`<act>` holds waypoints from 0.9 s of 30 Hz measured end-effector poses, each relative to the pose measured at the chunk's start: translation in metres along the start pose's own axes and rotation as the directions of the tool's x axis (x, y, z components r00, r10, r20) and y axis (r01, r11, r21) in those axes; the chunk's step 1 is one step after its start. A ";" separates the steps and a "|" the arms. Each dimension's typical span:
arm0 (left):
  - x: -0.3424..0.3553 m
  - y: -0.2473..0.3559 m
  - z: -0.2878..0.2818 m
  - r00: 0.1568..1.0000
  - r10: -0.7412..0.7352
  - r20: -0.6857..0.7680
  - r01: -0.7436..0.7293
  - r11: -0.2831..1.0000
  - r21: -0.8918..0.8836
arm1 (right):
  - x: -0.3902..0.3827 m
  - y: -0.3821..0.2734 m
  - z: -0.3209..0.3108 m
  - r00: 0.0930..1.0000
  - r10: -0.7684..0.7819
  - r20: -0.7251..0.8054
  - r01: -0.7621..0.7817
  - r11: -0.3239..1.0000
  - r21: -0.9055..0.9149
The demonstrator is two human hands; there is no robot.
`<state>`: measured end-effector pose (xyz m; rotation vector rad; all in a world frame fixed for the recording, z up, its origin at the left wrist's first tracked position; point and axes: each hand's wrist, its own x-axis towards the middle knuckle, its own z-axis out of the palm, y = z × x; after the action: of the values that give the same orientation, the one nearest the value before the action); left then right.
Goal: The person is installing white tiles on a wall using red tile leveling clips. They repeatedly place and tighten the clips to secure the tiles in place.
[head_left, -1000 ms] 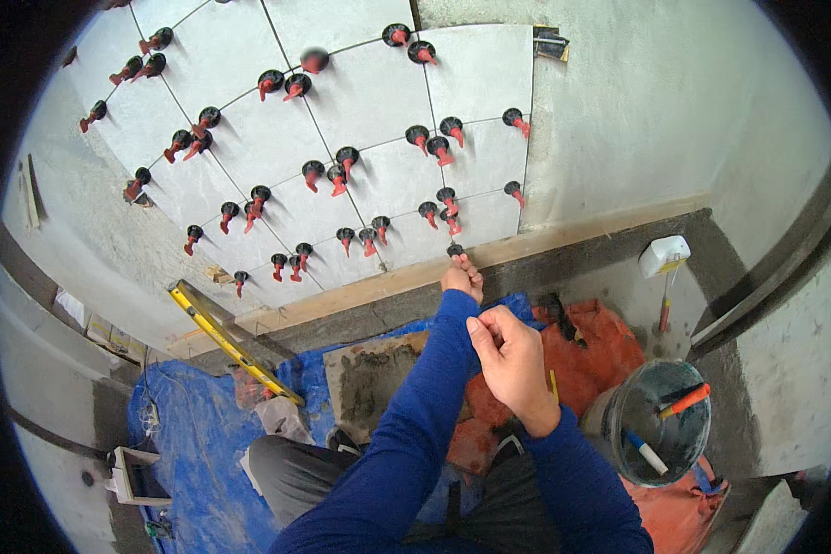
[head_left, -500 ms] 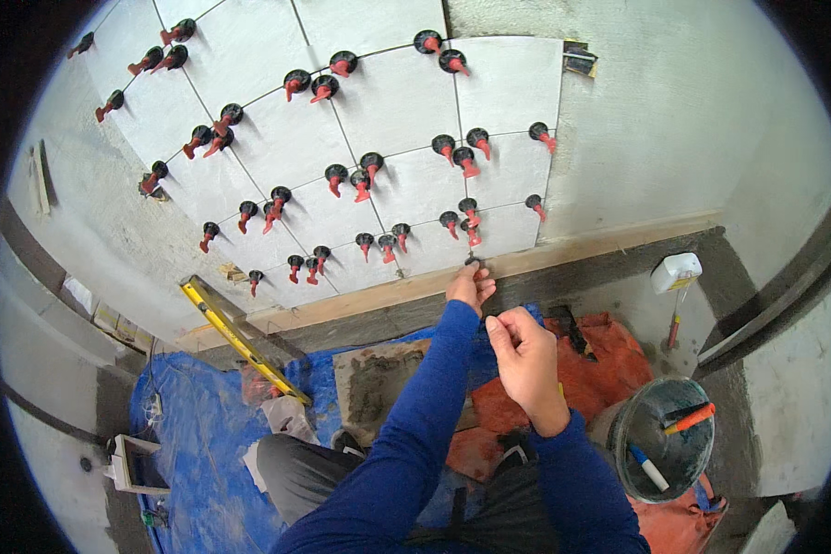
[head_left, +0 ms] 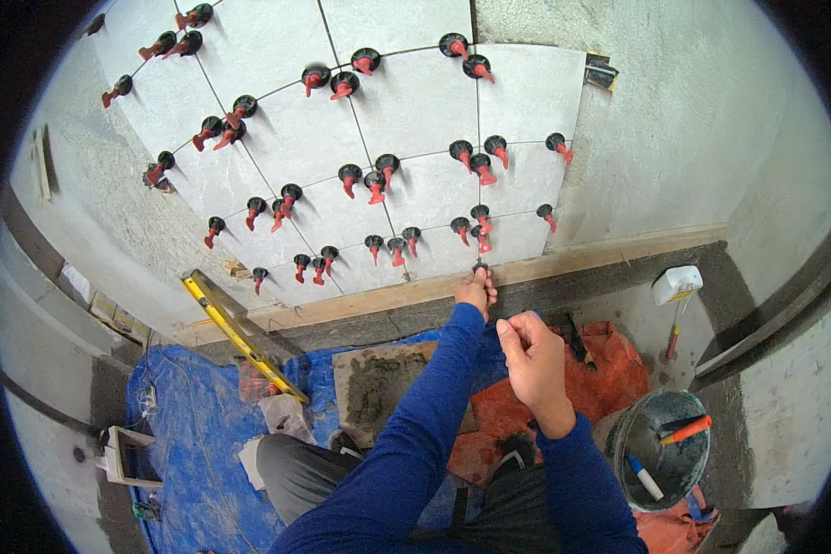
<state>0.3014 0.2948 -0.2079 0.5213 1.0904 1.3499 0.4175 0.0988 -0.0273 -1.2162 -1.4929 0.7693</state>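
Large pale grey tiles (head_left: 415, 111) cover the wall ahead, with dark joints between them. Black round tile-levelling caps with red handles (head_left: 482, 170) sit along the joints and at the corners. My left hand (head_left: 474, 294) reaches to the bottom edge of the tiles, its fingertips pinched on a small dark piece (head_left: 479, 268) under a joint, just below a cluster of caps. That piece is mostly covered by the fingers. Closer to me, my right hand (head_left: 535, 365) hangs in the air, curled with thumb against fingers; whatever is inside it is hidden.
A wooden batten (head_left: 379, 301) runs beneath the tiles. A yellow spirit level (head_left: 240, 340) leans at the left over a blue tarp (head_left: 189, 443). A mortar-smeared board (head_left: 351, 392) lies ahead of my feet, beside an orange sheet (head_left: 609, 369). At right stands a bucket (head_left: 616, 439) holding a marker and an orange-handled tool.
The view has shifted slightly, so the tiles sit a little lower and further right. My left hand stays at the same joint; my right hand remains curled, slightly further from the left.
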 end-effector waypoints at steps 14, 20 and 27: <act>0.000 0.023 0.014 0.979 -0.188 0.081 0.205 0.893 -0.401 | 0.002 0.004 -0.005 1.000 -0.004 0.003 0.004 0.999 -0.037; 0.006 0.015 0.009 0.976 -0.218 -0.009 0.208 0.939 -0.275 | 0.000 0.007 0.002 0.997 -0.081 -0.016 0.081 0.997 -0.014; 0.005 -0.002 -0.001 0.991 -0.135 -0.017 0.131 0.977 -0.168 | 0.004 0.011 0.005 0.997 -0.075 -0.024 0.075 0.997 -0.017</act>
<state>0.3010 0.2990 -0.2114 0.3018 1.0074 1.3199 0.4161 0.1059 -0.0378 -1.1706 -1.5180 0.6911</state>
